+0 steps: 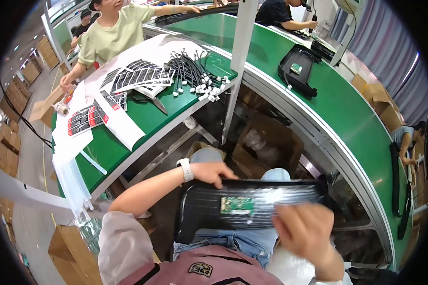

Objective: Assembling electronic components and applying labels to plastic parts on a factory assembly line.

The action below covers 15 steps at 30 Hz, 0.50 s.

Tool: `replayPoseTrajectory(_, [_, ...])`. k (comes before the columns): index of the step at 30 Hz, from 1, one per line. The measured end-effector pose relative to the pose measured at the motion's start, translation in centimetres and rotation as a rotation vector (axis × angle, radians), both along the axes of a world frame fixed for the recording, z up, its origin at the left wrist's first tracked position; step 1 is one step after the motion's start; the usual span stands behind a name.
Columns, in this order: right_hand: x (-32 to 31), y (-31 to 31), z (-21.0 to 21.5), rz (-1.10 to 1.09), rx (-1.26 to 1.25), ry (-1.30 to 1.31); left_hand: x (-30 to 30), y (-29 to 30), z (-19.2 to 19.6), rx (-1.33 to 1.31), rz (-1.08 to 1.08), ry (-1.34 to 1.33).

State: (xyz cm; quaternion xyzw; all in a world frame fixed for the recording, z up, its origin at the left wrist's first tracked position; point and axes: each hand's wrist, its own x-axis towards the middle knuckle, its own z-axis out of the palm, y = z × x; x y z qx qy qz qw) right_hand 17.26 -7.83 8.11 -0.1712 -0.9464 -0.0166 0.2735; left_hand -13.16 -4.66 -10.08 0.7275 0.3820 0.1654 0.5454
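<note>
A long black plastic housing (199, 209) lies across my lap, its hollow side up, with a small green circuit board (238, 205) inside it. At its far edge my left hand (213, 173), with a white watch on the wrist, is closed around the rim. My right hand (306, 230) is over the housing's right part, blurred, its fingers curled together. Whatever may be between those fingers is hidden.
On the green table (176, 111) at the left are label sheets (142, 78), scissors (154, 99) and black cables with white connectors (190, 69). Another housing (297, 71) sits on the curved green conveyor (337, 111). A cardboard box (266, 147) stands beneath. Co-workers are around.
</note>
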Motion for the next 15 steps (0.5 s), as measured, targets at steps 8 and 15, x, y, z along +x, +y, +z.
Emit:
replayPoseTrajectory(8, [-21.3,18.7,-6.4,0.006,-0.286,0.214,1.3,-2.4,-7.0,0.452,0.063,0.484])
replayPoseTrajectory(15, [-31.5,24.0,-7.2,-0.350,-0.164,-0.009,-1.3,-4.9,-3.4,0.551,0.468,0.158])
